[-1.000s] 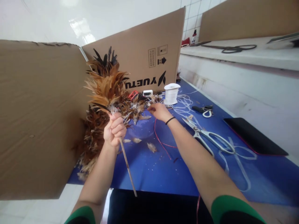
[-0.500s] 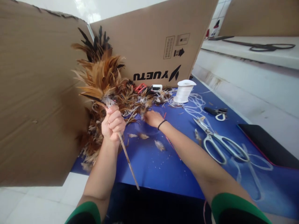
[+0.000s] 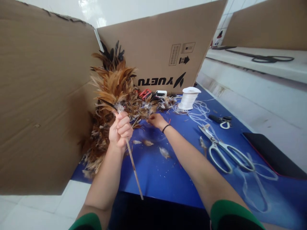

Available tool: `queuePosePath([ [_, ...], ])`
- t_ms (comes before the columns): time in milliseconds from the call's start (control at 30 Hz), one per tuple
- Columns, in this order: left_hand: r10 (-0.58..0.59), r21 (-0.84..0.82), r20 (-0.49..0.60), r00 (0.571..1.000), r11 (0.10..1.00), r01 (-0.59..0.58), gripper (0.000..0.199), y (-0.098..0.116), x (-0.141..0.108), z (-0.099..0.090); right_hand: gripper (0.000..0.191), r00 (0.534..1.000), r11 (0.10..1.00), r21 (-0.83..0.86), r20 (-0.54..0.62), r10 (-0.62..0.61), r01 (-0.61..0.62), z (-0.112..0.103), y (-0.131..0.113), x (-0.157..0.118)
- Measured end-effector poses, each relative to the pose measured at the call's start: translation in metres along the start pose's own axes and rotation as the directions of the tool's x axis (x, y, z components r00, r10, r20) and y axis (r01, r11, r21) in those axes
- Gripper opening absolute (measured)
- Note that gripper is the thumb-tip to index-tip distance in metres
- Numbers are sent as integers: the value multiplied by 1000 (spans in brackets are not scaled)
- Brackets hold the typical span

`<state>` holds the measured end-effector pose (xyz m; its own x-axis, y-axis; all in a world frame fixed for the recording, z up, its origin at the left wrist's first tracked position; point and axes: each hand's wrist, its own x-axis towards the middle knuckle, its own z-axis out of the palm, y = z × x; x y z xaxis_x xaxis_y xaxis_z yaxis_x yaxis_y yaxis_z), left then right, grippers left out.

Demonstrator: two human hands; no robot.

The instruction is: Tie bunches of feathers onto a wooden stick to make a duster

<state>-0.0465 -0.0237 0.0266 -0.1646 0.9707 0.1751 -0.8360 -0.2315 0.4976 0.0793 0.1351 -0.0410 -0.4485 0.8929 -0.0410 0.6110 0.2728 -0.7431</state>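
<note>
My left hand (image 3: 121, 129) is wrapped round the thin wooden stick of a feather duster (image 3: 115, 84). Brown and black feathers fan out above the fist, and the bare stick (image 3: 134, 169) slants down toward the table's front edge. My right hand (image 3: 157, 121) is at the near edge of a heap of loose feathers (image 3: 100, 140), its fingers curled together. What they pinch, if anything, is too blurred to make out. A few stray feathers (image 3: 164, 152) lie on the blue table between my forearms.
Silver scissors (image 3: 225, 148) lie right of my right forearm, near black-handled snips (image 3: 219, 120) and a dark flat case (image 3: 273, 153). A white spool (image 3: 189, 98) stands among loose ribbon loops (image 3: 200, 111). Cardboard panels (image 3: 153, 48) wall the back and left.
The feather duster in my left hand has shifted right and slightly down in view, its tip lower. My right hand stays at the feather heap with little movement.
</note>
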Motion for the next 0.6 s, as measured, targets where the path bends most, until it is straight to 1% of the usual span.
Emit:
queuePosePath([
  [33, -8, -1, 5, 1000, 1000, 8, 22, -1, 0, 0, 14, 1000, 998, 68, 3, -12, 12, -4, 0, -3],
  [67, -19, -6, 12, 1000, 1000, 19, 21, -2, 0, -1, 14, 1000, 985, 169, 4, -19, 18, -9, 1, -7],
  [100, -32, -14, 22, 999, 999, 32, 21, -3, 1, -1, 16, 1000, 954, 300, 8, -22, 18, -13, 1, -11],
  [133, -46, -24, 33, 998, 999, 47, 21, -5, 1, -2, 19, 1000, 896, 445, 16, -26, 16, -17, 1, -15],
  [167, -62, -34, 44, 997, 997, 63, 21, -6, 1, -2, 24, 999, 814, 580, 28, -35, 12, -20, 0, -19],
  [200, -77, -46, 55, 996, 996, 79, 21, -8, 2, -3, 27, 998, 726, 687, 43, -49, 6, -24, -1, -23],
  [233, -92, -58, 66, 994, 994, 95, 21, -10, 2, -3, 29, 996, 655, 755, 58, -67, 1, -28, -3, -27],
  [300, -121, -68, 73, 990, 990, 126, 21, -14, 3, -4, 28, 990, 600, 800, 84, -111, -1, -35, -8, -36],
  [400, -161, -34, 41, 986, 986, 162, 22, -19, 4, -5, 26, 983, 568, 823, 90, -159, 17, -43, -21, -50],
  [467, -173, -5, 13, 985, 985, 173, 22, -22, 5, -6, 27, 981, 549, 833, 52, -186, 60, -46, -30, -60],
  [600, -201, 25, 3, 980, 979, 201, 22, -28, 5, -8, 29, 973, 502, 855, -16, -228, 132, -50, -47, -76],
])
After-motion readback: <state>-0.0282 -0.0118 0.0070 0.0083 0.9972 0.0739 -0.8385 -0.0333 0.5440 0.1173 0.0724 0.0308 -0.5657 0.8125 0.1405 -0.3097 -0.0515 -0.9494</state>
